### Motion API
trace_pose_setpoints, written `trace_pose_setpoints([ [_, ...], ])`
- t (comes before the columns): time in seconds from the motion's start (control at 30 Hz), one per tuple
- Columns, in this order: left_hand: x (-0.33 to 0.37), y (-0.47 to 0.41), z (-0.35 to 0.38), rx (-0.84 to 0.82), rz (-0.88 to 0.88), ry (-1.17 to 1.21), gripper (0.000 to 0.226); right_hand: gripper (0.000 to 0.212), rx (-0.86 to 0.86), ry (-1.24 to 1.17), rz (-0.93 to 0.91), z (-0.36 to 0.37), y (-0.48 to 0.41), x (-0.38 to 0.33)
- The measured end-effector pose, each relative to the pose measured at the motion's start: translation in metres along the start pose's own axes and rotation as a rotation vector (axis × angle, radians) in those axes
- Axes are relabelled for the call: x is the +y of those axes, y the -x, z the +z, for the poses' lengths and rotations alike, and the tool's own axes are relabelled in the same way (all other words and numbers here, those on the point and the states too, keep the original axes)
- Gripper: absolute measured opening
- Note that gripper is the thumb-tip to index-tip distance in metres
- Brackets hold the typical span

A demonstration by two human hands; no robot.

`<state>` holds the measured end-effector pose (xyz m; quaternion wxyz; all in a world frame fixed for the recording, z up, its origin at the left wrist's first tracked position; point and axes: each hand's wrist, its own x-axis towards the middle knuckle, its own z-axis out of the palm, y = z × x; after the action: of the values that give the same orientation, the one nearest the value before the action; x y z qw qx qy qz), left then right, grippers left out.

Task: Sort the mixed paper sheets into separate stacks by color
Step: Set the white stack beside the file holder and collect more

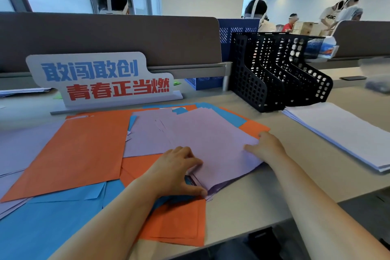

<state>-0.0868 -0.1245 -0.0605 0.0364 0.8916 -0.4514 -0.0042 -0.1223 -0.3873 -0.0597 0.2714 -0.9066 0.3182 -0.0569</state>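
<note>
A fanned stack of lilac sheets lies in the middle of the desk on top of orange and blue paper. My left hand grips its near-left corner, thumb under the edge and fingers curled on top. My right hand holds the stack's right edge, thumb on the top sheet. A large orange sheet lies to the left. Blue sheets spread at the near left, more orange sheets lie under my left forearm, and other lilac sheets sit at the far left.
A stack of white paper lies at the right. Black perforated file holders stand behind it. A sign with blue and red lettering stands in front of the desk divider. People sit beyond the divider. A phone lies far right.
</note>
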Motion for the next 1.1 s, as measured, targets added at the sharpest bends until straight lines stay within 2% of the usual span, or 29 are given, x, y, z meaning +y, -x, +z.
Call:
trace_pose_setpoints([
  [0.1, 0.000, 0.001, 0.002, -0.001, -0.010, 0.043, 0.107, 0.047, -0.063, -0.094, 0.019, -0.006, -0.003, -0.009],
  [0.23, -0.002, 0.003, 0.005, -0.047, -0.061, 0.098, 0.114, 0.049, -0.119, -0.116, 0.062, -0.008, -0.008, -0.013],
  [0.37, -0.006, 0.000, 0.010, -0.047, -0.054, 0.117, 0.120, 0.051, -0.150, -0.320, 0.054, -0.008, -0.007, -0.014],
  [0.43, -0.007, 0.000, 0.011, -0.048, -0.060, 0.123, 0.120, 0.057, -0.187, -0.559, 0.064, -0.010, -0.006, -0.014],
  [0.5, -0.006, 0.000, 0.011, -0.042, -0.080, 0.128, 0.119, 0.064, -0.260, -0.917, 0.100, -0.011, -0.004, -0.012],
  [0.57, -0.005, -0.001, 0.012, -0.019, -0.104, 0.146, 0.120, 0.046, -0.303, -1.245, 0.098, -0.012, 0.005, -0.012],
  [0.6, -0.005, -0.001, 0.012, -0.007, -0.117, 0.149, 0.120, 0.040, -0.308, -1.324, 0.076, -0.010, 0.009, -0.010],
  [0.7, -0.006, -0.002, 0.013, -0.005, -0.138, 0.139, 0.122, 0.031, -0.354, -1.376, -0.020, 0.000, 0.024, -0.008],
  [0.77, -0.005, -0.002, 0.012, -0.016, -0.126, 0.125, 0.123, 0.023, -0.378, -1.273, -0.046, 0.010, 0.031, -0.009],
  [0.83, -0.005, -0.001, 0.011, -0.045, -0.112, 0.126, 0.123, 0.016, -0.328, -1.137, -0.026, 0.020, 0.033, -0.011],
  [0.97, -0.007, -0.001, 0.013, -0.005, -0.100, 0.160, 0.127, 0.025, -0.060, -1.007, 0.028, 0.030, 0.024, -0.011],
  [1.1, -0.008, -0.001, 0.011, 0.080, -0.120, 0.166, 0.118, 0.022, 0.234, -1.164, 0.123, 0.016, 0.019, -0.003],
])
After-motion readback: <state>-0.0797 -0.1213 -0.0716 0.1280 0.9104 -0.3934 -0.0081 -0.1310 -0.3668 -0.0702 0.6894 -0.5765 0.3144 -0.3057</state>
